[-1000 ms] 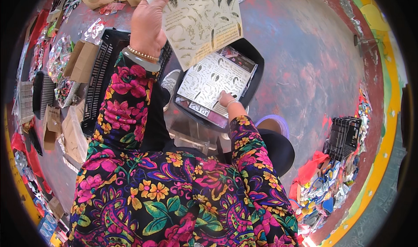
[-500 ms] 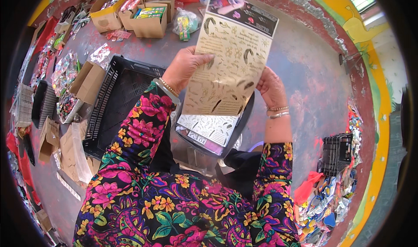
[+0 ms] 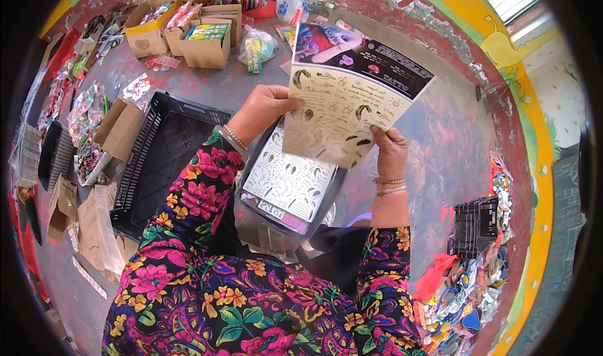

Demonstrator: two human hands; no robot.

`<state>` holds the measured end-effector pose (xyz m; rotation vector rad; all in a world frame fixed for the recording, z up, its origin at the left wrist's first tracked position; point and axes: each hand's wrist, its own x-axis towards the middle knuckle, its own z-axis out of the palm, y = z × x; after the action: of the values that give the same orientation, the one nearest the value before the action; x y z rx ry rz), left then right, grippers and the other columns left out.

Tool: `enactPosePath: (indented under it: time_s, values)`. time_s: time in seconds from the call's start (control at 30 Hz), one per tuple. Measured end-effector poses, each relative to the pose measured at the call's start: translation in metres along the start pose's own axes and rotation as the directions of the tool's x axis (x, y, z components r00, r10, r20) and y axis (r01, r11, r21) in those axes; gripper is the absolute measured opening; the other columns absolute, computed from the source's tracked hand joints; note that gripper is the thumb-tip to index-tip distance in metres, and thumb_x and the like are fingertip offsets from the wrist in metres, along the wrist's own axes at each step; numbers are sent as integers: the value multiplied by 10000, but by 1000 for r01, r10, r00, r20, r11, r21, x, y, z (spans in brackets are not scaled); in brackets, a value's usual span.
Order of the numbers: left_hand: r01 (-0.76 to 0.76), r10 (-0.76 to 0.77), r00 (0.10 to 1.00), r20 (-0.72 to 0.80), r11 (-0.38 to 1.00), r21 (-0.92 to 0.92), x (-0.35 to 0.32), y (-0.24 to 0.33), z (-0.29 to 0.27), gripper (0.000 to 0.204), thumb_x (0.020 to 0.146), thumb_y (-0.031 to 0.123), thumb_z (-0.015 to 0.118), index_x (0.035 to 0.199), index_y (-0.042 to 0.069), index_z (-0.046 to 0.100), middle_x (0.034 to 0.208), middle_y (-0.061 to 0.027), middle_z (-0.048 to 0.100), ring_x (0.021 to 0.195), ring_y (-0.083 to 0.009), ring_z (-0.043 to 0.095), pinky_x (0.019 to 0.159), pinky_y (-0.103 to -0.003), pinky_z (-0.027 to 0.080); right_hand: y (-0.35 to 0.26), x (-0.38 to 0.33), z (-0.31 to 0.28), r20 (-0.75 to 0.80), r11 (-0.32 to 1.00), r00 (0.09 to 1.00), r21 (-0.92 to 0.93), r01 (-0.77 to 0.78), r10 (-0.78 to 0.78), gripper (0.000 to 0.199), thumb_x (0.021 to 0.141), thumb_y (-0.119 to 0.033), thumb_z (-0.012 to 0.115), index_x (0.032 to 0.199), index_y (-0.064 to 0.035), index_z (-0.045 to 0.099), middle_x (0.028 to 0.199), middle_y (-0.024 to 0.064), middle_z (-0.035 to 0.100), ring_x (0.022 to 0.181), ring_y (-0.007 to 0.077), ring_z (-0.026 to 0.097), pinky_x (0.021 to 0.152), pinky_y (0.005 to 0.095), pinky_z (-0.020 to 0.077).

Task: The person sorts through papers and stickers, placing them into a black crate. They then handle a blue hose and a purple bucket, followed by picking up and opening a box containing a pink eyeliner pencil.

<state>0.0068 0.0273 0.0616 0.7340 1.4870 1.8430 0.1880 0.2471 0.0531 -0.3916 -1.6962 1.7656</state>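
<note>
Both my hands hold up one temporary tattoo sheet (image 3: pixel 333 108), a cream page with dark feather and flower prints under a black header. My left hand (image 3: pixel 259 110) pinches its left edge, thumb on the front. My right hand (image 3: pixel 391 149) grips the lower right edge between thumb and fingers. Below it, a dark grey tray (image 3: pixel 281 220) holds a stack of white printed sheets (image 3: pixel 289 177). The held sheet hangs tilted above the tray's far right part, hiding some of it. A pinkish-purple printed piece shows at the stack's near edge.
Left of the tray lies a large black plastic crate (image 3: pixel 135 152). Open cardboard boxes (image 3: pixel 207 45) with small packs stand at the far left, beside a clear plastic bag (image 3: pixel 257 47). A small black basket (image 3: pixel 475 226) sits at right, next to a pile of colourful packets (image 3: pixel 461 302).
The held sheet has tipped to the right and lifted off the stack, uncovering more white sheets. My right hand has moved lower on its edge, thumb now on the front.
</note>
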Motion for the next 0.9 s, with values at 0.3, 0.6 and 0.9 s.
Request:
enactPosePath:
  time_s: [0.3, 0.6, 0.9]
  values:
    - [-22, 30, 999, -37, 981, 191, -3, 5, 5, 140, 784, 65, 622, 874, -30, 672, 784, -12, 641, 730, -68, 554, 688, -217, 443, -5, 5, -14, 48, 978, 993, -189, -94, 105, 146, 787, -24, 631, 927, -21, 672, 837, 6, 645, 703, 52, 545, 623, 188, 438]
    - [-99, 118, 953, -279, 992, 82, 4, 1, -15, 244, 886, 249, 535, 896, 30, 641, 813, -56, 663, 719, -84, 592, 667, -215, 427, 9, 5, -33, 98, 815, 831, -288, -503, 547, 143, 852, -94, 538, 955, -27, 611, 743, 3, 620, 484, 12, 476, 398, 150, 347]
    - [-70, 45, 941, -337, 996, -62, -1, 11, -12, 266, 896, 293, 514, 886, 49, 618, 820, -72, 666, 762, -118, 611, 723, -255, 425, 115, -22, -43, -42, 493, 555, -408, -769, 831, 126, 828, -75, 508, 923, -50, 587, 656, -26, 562, 467, 45, 469, 432, 197, 424]
